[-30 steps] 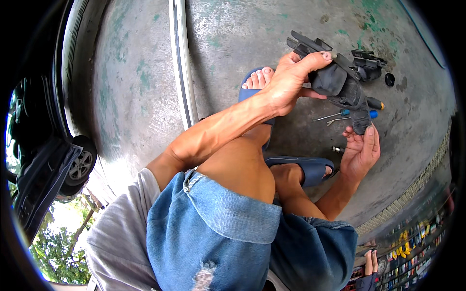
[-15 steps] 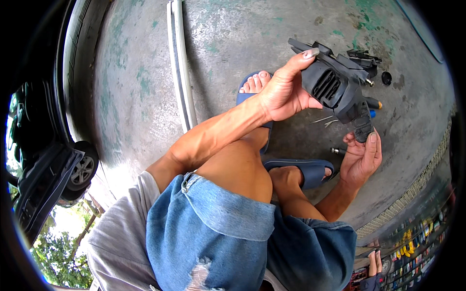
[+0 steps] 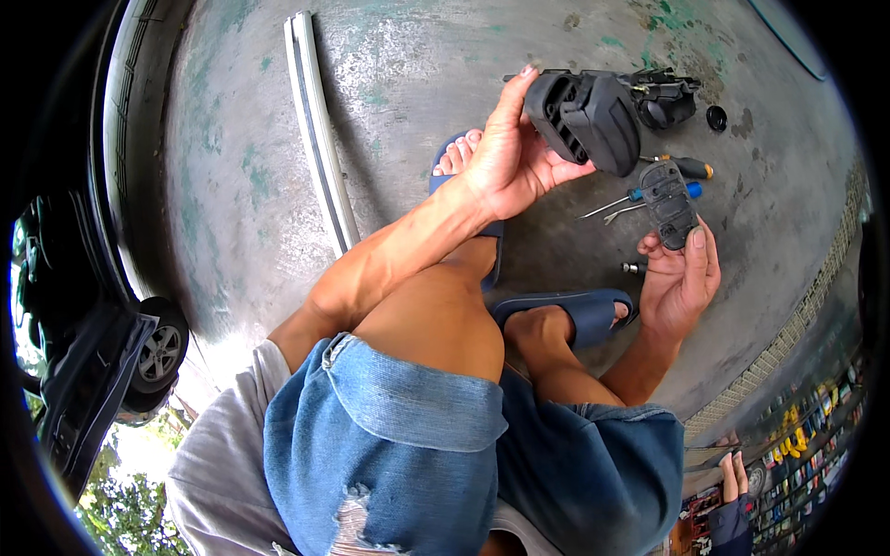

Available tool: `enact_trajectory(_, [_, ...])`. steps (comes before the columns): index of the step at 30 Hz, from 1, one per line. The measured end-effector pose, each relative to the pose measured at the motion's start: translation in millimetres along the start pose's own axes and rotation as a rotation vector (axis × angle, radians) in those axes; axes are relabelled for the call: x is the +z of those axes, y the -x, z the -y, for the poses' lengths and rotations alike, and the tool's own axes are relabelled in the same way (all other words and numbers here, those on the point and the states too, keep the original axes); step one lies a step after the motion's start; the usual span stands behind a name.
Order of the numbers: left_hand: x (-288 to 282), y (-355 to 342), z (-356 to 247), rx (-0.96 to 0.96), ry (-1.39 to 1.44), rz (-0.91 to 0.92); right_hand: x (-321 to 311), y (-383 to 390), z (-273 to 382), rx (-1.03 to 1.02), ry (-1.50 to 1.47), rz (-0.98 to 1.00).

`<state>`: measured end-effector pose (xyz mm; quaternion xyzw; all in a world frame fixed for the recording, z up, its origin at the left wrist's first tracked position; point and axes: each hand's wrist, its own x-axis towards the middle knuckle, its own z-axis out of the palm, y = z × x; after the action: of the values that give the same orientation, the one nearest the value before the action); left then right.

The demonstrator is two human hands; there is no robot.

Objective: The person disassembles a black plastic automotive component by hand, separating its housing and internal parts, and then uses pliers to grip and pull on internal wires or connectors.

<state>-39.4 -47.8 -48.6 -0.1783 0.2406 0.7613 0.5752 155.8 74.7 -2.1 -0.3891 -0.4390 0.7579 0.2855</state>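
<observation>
My left hand (image 3: 514, 162) is closed on a bulky black plastic housing (image 3: 589, 120) with slotted, vent-like openings, lifted above the floor. Its thumb lies along the near-left edge and the fingers support it from below. Lower and to the right, my right hand (image 3: 681, 273) pinches the bottom end of a flat, oblong black plastic cover (image 3: 667, 206), whose ribbed face shows. A gap separates the cover from the housing. On the floor behind the cover are a screwdriver (image 3: 695, 168) with a black and orange handle and a blue-handled tool (image 3: 693, 190).
Another black mechanical assembly (image 3: 666, 100) and a small round black cap (image 3: 716, 119) lie beyond the housing. A long metal rail (image 3: 313, 130) crosses the floor at left. A metal socket-like piece (image 3: 633, 268) is beside my right hand. A dark vehicle (image 3: 88, 371) stands far left.
The housing has turned and shifted left in my left hand. My right hand has drawn the oblong cover apart from it, and the cover now shows whole.
</observation>
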Motion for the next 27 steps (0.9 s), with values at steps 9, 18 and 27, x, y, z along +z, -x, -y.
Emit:
enact_trajectory(9, [-7.0, -2.9, 2.5, -0.040, 0.043, -0.158, -1.3, 1.6, 0.9, 0.029, -0.014, 0.129])
enact_trajectory(18, [-7.7, -4.7, 3.3, -0.032, 0.094, -0.203, 3.4, 0.9, -9.4, 0.035, -0.030, 0.150])
enact_trajectory(27, [-5.0, -6.5, 5.6, -0.010, 0.089, -0.160, 6.6, 0.8, -19.2, 0.022, 0.019, 0.140])
